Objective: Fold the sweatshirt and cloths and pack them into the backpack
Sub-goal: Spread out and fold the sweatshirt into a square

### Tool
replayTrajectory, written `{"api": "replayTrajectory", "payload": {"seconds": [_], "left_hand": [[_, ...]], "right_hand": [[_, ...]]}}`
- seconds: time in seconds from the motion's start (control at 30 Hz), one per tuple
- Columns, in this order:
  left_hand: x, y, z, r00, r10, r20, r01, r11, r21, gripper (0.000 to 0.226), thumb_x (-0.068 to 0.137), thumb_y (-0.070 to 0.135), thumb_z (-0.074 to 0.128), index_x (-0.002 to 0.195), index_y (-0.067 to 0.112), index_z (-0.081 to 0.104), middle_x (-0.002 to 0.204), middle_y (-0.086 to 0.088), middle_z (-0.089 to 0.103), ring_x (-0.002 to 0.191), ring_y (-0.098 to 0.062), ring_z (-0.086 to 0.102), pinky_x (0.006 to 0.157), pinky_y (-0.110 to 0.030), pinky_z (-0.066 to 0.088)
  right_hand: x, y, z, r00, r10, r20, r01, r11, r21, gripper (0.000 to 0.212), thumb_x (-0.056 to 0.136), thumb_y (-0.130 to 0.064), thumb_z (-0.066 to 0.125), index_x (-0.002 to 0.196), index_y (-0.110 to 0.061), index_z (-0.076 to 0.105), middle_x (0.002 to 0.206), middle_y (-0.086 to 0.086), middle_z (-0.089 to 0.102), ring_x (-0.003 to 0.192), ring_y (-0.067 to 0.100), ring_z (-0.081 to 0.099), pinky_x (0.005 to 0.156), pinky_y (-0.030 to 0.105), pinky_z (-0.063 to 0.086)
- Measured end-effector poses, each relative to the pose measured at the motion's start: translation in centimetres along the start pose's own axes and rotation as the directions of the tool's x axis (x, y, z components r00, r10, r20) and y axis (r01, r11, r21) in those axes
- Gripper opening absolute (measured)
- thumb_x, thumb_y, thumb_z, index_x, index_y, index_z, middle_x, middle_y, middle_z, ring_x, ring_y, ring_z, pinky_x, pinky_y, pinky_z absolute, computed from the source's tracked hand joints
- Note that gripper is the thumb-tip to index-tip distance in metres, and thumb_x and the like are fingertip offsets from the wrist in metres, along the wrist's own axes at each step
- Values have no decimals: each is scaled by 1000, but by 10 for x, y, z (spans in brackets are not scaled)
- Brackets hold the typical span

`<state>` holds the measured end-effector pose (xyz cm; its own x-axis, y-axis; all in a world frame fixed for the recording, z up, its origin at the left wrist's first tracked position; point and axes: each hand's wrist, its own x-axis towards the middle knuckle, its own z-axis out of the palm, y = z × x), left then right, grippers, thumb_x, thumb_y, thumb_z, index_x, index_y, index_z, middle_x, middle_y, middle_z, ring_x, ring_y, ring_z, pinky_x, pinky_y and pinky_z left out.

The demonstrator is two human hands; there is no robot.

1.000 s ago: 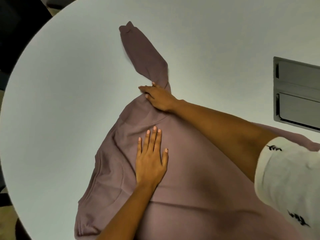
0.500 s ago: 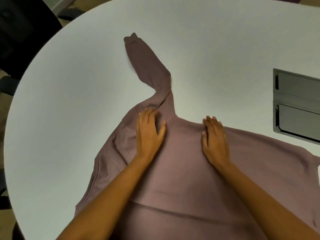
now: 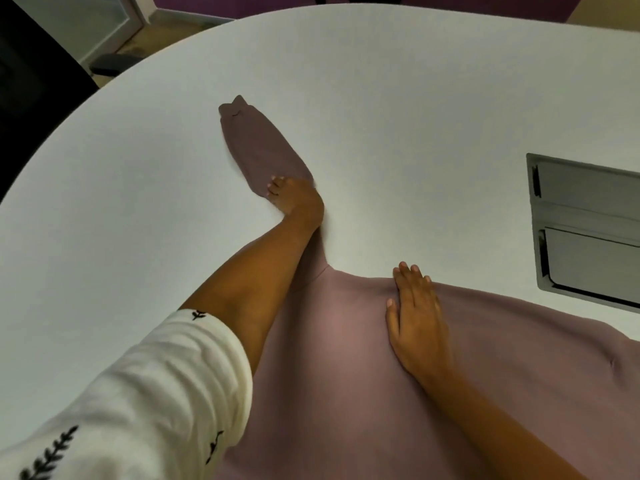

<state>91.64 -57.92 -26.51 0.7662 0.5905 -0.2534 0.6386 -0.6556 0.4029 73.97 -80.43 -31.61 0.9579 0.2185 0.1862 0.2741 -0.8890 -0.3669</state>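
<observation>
A mauve sweatshirt [image 3: 346, 375] lies spread on the white table [image 3: 138, 237], its body filling the near right. One sleeve [image 3: 259, 147] stretches away toward the far left, cuff at the end. My left hand [image 3: 292, 197] is stretched out to the sleeve's middle, with its fingers curled on the fabric at the near edge. My right hand [image 3: 414, 317] lies flat, fingers straight, on the far edge of the sweatshirt's body. The backpack and the other cloths are out of view.
A grey metal hatch [image 3: 585, 230] is set into the tabletop at the right. A black chair [image 3: 31, 98] stands beyond the table's curved left edge. Bare tabletop surrounds the sleeve.
My left hand has left the shoulder area and reached out along the sleeve to take hold of it. My right hand stays flat on the body. The camera has tilted up.
</observation>
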Motion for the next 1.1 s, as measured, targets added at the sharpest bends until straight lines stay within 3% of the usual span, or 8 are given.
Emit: {"api": "replayTrajectory", "payload": {"seconds": [0.1, 0.2, 0.3, 0.43, 0.5, 0.6, 0.77, 1.1], "left_hand": [[0, 5, -8, 992, 119, -33, -123, 964, -235, 40, 104, 22, 34, 126, -6, 51, 131, -22, 54, 123, -35, 49, 103, -39, 40], [1, 9, -37, 989, 146, -20, -109, 633, -766, 40, 103, 37, 35, 111, 7, 61, 105, -6, 66, 100, -21, 63, 80, -26, 50], [20, -10, -60, 992, 123, 30, -28, 439, -898, 39, 100, 42, 43, 124, 16, 59, 114, 0, 67, 103, -14, 65, 80, -20, 53], [40, -58, -55, 982, -135, -134, 31, 811, -585, 54, 100, 28, 45, 148, 10, 30, 148, -10, 41, 135, -25, 41, 111, -33, 33], [27, -73, -43, 952, 65, -298, -181, 908, -379, 57, 100, 27, 43, 150, 6, 25, 153, -12, 32, 141, -26, 31, 116, -34, 24], [-16, -84, -20, 887, 350, -301, -411, 895, -174, 54, 102, 31, 34, 150, 8, 24, 157, -11, 26, 145, -25, 21, 120, -38, 14], [-100, -110, 9, 821, 553, -140, -552, 832, 48, 60, 100, 39, 21, 152, 10, 20, 160, -6, 18, 148, -18, 9, 121, -39, 1], [-136, -165, 28, 835, 550, 4, -528, 801, 282, 66, 96, 54, 13, 154, 23, 7, 161, 2, 4, 148, -18, 3, 120, -45, -1]], "right_hand": [[1, 1, 0, 1000, 6, -1, -6, 1000, -3, 53, 98, -29, 31, 143, -3, 41, 149, 10, 40, 142, 21, 29, 119, 33, 16], [1, 2, 1, 1000, -1, 4, 1, 1000, -8, 52, 97, -26, 32, 142, -2, 42, 149, 10, 41, 141, 22, 31, 118, 36, 18], [1, 1, 1, 1000, -1, -4, 1, 1000, 0, 51, 98, -25, 32, 141, -1, 44, 148, 11, 43, 140, 23, 34, 118, 37, 20], [2, 1, 1, 1000, 3, -11, -2, 1000, 19, 50, 97, -25, 34, 140, -1, 45, 147, 11, 44, 139, 23, 35, 117, 37, 21], [2, 1, 0, 1000, 2, -11, -2, 1000, 24, 51, 97, -26, 32, 140, -1, 45, 147, 12, 44, 139, 24, 35, 117, 38, 21], [2, 0, -1, 1000, 4, -10, -4, 1000, 25, 52, 97, -27, 32, 141, -1, 44, 147, 12, 44, 139, 24, 35, 117, 36, 20], [1, 1, -5, 998, 18, 55, -21, 999, 48, 57, 100, -33, 28, 150, -8, 28, 157, 5, 26, 147, 13, 13, 121, 29, 5], [-45, 28, -22, 979, 67, 191, -18, 969, -248, 69, 98, -58, 14, 155, -20, 10, 162, 0, 5, 149, 21, 1, 120, 48, 0]]}}
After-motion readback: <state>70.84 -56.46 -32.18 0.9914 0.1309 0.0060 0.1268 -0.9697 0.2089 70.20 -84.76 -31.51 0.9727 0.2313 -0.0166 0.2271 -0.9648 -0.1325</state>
